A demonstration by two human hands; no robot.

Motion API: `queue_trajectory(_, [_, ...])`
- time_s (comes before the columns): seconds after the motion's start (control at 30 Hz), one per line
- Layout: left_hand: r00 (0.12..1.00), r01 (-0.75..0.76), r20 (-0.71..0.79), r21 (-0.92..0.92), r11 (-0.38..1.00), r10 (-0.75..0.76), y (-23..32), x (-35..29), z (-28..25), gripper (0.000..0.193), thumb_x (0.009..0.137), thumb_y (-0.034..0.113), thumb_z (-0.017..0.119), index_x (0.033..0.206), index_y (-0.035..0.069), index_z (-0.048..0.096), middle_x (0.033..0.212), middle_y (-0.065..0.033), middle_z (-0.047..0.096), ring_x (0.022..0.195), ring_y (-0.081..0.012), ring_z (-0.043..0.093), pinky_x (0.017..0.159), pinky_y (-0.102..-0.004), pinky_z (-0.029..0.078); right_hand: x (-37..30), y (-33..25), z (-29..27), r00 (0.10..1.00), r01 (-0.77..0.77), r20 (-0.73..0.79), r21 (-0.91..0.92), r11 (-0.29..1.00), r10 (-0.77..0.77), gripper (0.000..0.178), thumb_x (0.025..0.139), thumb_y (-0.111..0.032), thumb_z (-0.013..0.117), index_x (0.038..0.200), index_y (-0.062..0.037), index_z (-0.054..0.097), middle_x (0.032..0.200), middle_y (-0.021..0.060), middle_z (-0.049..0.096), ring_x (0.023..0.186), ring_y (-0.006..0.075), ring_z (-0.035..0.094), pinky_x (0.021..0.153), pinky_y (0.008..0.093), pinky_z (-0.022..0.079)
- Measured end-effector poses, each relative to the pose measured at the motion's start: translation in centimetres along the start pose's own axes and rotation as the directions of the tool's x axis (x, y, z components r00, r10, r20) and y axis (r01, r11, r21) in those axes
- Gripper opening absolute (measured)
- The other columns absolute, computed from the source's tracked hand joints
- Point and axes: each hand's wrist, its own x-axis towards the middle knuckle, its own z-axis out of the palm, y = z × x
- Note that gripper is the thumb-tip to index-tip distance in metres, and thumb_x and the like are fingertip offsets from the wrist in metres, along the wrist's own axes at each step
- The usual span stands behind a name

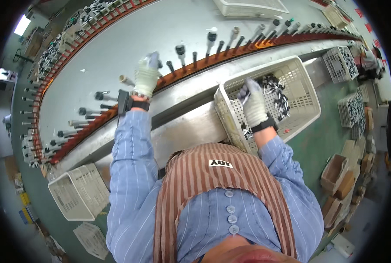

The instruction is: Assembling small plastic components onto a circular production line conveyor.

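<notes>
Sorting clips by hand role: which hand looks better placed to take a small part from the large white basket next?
The right hand, most likely: it is over the large white basket, close to the small black-and-white parts. The left hand is away from it, by the curved red rail.

Your head-worn fisheye view looks steeply down and forward. Your striped apron (213,171) lies nearest the lens; the basket (301,105) and curved rail (206,65) sit farther out. Straight edges bow toward the rim.
</notes>
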Motion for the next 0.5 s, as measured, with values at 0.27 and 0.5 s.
queue_trajectory(0.27, [0.893, 0.398, 0.018, -0.496, 0.771, -0.449, -0.2, -2.0, -2.5, 0.056, 0.096, 0.049, 0.047, 0.071, 0.001, 0.063, 0.063, -0.0081, 0.06, 0.06, -0.0181, 0.054, 0.06, -0.0365, 0.041, 12.1, -7.8, 4.1, 0.749, 0.648, 0.076, -0.295, 0.702, -0.659, 0.037, 0.099, -0.04, 0.053, 0.09, -0.0056, 0.061, 0.074, 0.0053, 0.065, 0.064, 0.0147, 0.061, 0.059, 0.0301, 0.048])
queue_trajectory(0.5, [0.828, 0.431, -0.052, -0.578, 0.693, -0.558, -2.7, -4.8, -3.5, 0.043, 0.099, 0.039, 0.05, 0.077, 0.004, 0.06, 0.068, -0.0058, 0.06, 0.064, -0.0144, 0.054, 0.061, -0.0318, 0.044, 20.3, -8.4, 6.8, 0.694, 0.64, 0.159, -0.583, 0.501, -0.703, 0.045, 0.102, -0.038, 0.043, 0.084, -0.0039, 0.067, 0.073, 0.0066, 0.068, 0.064, 0.0162, 0.059, 0.067, 0.0333, 0.047])
